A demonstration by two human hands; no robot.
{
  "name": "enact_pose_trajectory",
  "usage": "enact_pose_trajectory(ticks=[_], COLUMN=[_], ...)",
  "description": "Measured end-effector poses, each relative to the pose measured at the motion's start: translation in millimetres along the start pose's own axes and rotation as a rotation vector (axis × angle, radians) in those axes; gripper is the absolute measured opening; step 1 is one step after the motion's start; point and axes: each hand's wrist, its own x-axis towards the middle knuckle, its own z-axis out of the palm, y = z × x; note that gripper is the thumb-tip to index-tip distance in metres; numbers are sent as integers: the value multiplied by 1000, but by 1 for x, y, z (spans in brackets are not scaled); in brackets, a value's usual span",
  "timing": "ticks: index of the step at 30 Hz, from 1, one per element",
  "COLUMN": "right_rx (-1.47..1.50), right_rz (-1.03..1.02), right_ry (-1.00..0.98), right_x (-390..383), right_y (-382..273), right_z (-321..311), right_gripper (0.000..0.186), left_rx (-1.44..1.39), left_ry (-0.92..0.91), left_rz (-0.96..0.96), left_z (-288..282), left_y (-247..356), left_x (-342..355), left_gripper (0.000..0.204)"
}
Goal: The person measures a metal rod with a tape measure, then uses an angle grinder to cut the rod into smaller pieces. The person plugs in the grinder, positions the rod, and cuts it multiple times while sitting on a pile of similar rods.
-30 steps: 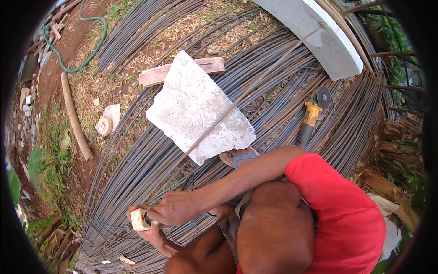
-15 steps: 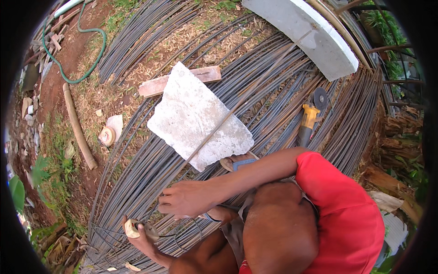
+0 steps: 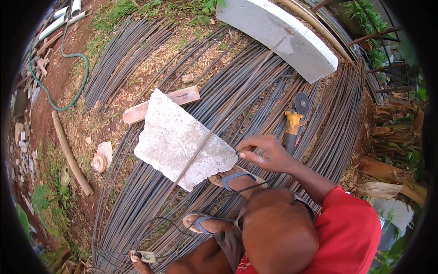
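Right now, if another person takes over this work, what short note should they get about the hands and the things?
Right hand: open, fingertips at the edge of the grey slab, near the long rod lying across it.
Left hand: low at the picture's edge, by a small white socket block with a cable; grip unclear.
Angle grinder: lying untouched on the rebar pile.
Both sandalled feet rest on the bars.
Done: rod laid over slab. Left: grinder not picked up.

colours across the steel pile

dark grey rebar [image 3: 255, 105] runs in curved stripes. on it lies a pale grey, speckled slab [image 3: 178, 141]; at two o'clock from that, a grinder [image 3: 292, 125] with yellow body and black disc. sandals [image 3: 235, 178] have blue straps (tan soles). red shirt [image 3: 351, 233] at five o'clock, green hose [image 3: 73, 77] at ten.
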Motion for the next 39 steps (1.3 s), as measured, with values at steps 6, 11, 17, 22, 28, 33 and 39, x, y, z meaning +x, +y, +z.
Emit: enact_pose_trajectory(ticks=[6,11,17,22,28,33,39], right_rx=[22,118,124,70,44,-18,-41], right_rz=[193,281,206,219,156,109,60], right_ry=[3,-57,-160,-105,-105,-122,-130], right_x=[-9,-8,0,-1,7,12,17], right_y=[31,41,60,69,54,41,60], right_z=[1,23,32,23,27,35,28], right_gripper=[18,14,16,17,20,20,21], left_rx=[-365,-683,-762,-227,466,427,208], left_ry=[155,287,767,976,955,767,757], left_rz=[-367,-489,-772,-796,-66,-67,-306], left_z=[-57,-30,6,16,38,26,-29], left_y=[-99,-158,-174,-152,-60,3,-24], left_x=[-32,-80,-112,-118,-62,2,57], left_gripper=[71,71,63,58,61,89,124])
